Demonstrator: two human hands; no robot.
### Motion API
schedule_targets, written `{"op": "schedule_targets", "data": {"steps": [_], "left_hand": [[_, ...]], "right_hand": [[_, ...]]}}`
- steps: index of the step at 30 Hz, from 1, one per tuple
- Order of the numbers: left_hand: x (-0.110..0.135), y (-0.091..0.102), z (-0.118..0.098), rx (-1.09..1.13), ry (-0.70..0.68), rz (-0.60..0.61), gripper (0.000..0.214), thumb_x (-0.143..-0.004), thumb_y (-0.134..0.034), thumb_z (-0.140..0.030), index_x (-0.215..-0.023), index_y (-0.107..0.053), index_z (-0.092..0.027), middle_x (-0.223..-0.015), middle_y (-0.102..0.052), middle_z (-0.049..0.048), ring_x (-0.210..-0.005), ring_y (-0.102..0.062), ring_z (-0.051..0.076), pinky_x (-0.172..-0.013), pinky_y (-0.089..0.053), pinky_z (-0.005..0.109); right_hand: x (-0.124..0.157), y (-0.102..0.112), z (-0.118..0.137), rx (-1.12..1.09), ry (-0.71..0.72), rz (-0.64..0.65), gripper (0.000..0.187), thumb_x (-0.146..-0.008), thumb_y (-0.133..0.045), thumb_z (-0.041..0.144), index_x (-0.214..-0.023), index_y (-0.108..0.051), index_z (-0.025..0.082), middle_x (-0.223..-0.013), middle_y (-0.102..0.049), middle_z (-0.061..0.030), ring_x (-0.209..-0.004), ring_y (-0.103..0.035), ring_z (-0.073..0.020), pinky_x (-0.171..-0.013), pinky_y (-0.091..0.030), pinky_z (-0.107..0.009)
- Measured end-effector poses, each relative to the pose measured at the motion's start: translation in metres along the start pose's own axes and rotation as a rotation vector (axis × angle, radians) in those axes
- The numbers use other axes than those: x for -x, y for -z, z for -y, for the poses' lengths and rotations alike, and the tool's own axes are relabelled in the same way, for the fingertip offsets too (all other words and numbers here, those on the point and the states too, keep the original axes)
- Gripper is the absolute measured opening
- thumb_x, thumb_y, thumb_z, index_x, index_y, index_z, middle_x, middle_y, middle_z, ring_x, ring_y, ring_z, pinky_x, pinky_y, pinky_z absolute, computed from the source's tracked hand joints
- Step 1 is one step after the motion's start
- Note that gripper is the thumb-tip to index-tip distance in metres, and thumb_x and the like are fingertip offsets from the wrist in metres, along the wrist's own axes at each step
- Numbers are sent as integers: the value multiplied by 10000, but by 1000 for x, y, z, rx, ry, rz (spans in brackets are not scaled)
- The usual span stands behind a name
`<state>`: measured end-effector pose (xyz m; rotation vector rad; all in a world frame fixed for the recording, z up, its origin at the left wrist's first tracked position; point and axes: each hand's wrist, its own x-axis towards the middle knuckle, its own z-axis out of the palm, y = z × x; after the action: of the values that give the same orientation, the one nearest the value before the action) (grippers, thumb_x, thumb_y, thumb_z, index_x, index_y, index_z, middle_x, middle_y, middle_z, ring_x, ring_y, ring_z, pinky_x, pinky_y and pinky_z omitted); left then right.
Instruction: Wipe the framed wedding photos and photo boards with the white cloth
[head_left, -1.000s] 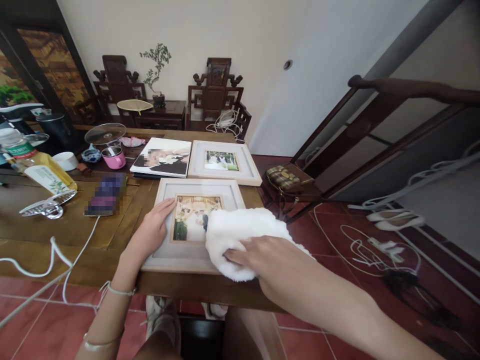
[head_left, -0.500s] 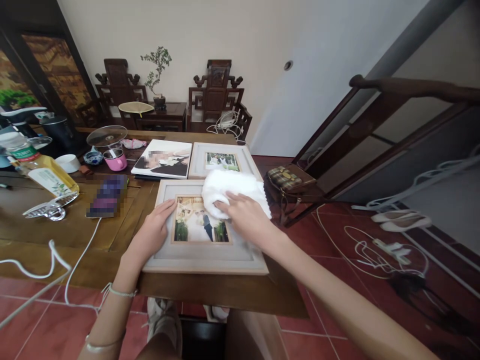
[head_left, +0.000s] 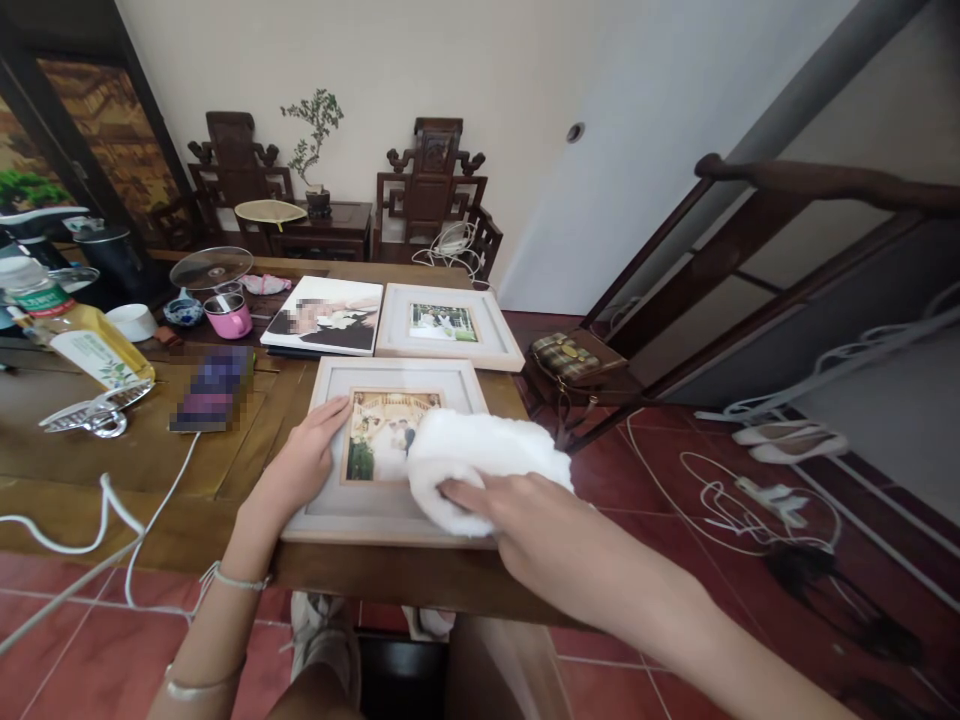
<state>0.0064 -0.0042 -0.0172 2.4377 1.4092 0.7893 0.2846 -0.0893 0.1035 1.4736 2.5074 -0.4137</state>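
Observation:
A light wooden picture frame (head_left: 405, 374) with a wedding photo lies flat near the table's front edge. My left hand (head_left: 309, 452) rests open on its left side, fingers stretched toward the photo. In my right hand (head_left: 529, 520) is a bunched white towel (head_left: 487, 455), pressed on the frame's lower right part and covering that corner and part of the photo. Just behind lies a second picture frame (head_left: 491, 335) with an outdoor photo. Left of that one is a photo album (head_left: 330, 315) with a white-edged cover.
On the wooden table (head_left: 225, 480) to the left are a phone (head_left: 214, 388) on a white cable, a hair clip (head_left: 97, 410), an oil bottle (head_left: 90, 335) and a pink mug (head_left: 228, 316). A dark wooden chair (head_left: 795, 185) with a plaid bag (head_left: 566, 355) stands at right.
My right hand and the towel have moved down toward the frame's lower right corner, uncovering the second frame behind. My left hand has stayed in place.

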Motion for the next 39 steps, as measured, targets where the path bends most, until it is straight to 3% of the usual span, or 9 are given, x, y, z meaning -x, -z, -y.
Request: {"op": "schedule_targets", "data": {"steps": [3,6,11,15,22,26,32,36,39], "left_hand": [[1,-1,1,-3,-9,4,661,-789,-323,17,-1413,-523,-71,-1491,-496,168,-1403,-449,245,-1195,-340,471],[1,-2,2,-12,-18,-7,677,-769,-323,31,-1408,-525,-62,-1492,-495,168,-1405,-446,245,-1195,-342,469],[1,-1,2,5,-18,-10,666,-776,-338,36,-1406,-529,-63,-1486,-503,164,-1404,-449,236,-1205,-330,444],[0,-1,2,-8,-30,-20,652,-786,-330,33,-1396,-538,-64,-1475,-516,164,-1395,-461,237,-1198,-343,455],[-1,-2,0,-17,-17,-14,641,-795,-325,24,-1400,-529,-40,-1474,-512,180,-1397,-457,247,-1194,-349,451],[0,0,-2,-4,11,9,643,-799,-321,19,-1410,-515,-24,-1493,-484,194,-1409,-437,266,-1191,-344,489],[2,-2,-2,8,32,15,670,-786,-316,27,-1421,-512,-59,-1506,-474,175,-1413,-430,259,-1190,-334,507],[3,-2,0,10,27,20,704,-774,-316,35,-1438,-500,-107,-1522,-462,143,-1431,-405,238,-1197,-319,506],[3,0,0,0,11,17,708,-768,-322,34,-1441,-496,-104,-1523,-461,146,-1427,-411,241,-1192,-331,503]], "right_hand": [[-33,-8,-18,87,-77,-174,749,-735,-396,-46,-1428,-514,214,-1194,-661,-147,-965,-676,-259,-762,-462,-304],[-69,-16,-38,203,-126,-358,704,-757,-416,-55,-1427,-506,140,-1386,-561,-210,-1194,-595,-312,-885,-478,-355],[-101,-24,-53,255,-23,-371,623,-780,-454,-66,-1360,-579,121,-1508,-462,-189,-1435,-354,-327,-1144,-304,-458],[-79,-23,-36,248,50,-308,598,-761,-479,-53,-1317,-617,116,-1427,-537,-205,-1372,-439,-337,-1117,-352,-465],[4,-4,12,119,192,2,646,-680,-469,-60,-1252,-666,168,-1229,-675,-174,-1110,-646,-331,-922,-540,-443],[12,-12,17,80,224,-35,671,-655,-470,-58,-1253,-664,177,-1296,-651,-168,-1188,-618,-334,-959,-536,-447],[-43,-38,-21,64,119,-278,723,-688,-442,-70,-1370,-578,129,-1523,-440,-200,-1416,-398,-345,-1100,-422,-500],[-92,-34,-49,136,42,-442,692,-734,-448,-63,-1402,-538,94,-1547,-404,-199,-1449,-343,-330,-1163,-337,-481],[-114,-28,-58,165,44,-456,685,-741,-464,-61,-1409,-526,74,-1550,-403,-196,-1463,-306,-343,-1194,-271,-474]]}}
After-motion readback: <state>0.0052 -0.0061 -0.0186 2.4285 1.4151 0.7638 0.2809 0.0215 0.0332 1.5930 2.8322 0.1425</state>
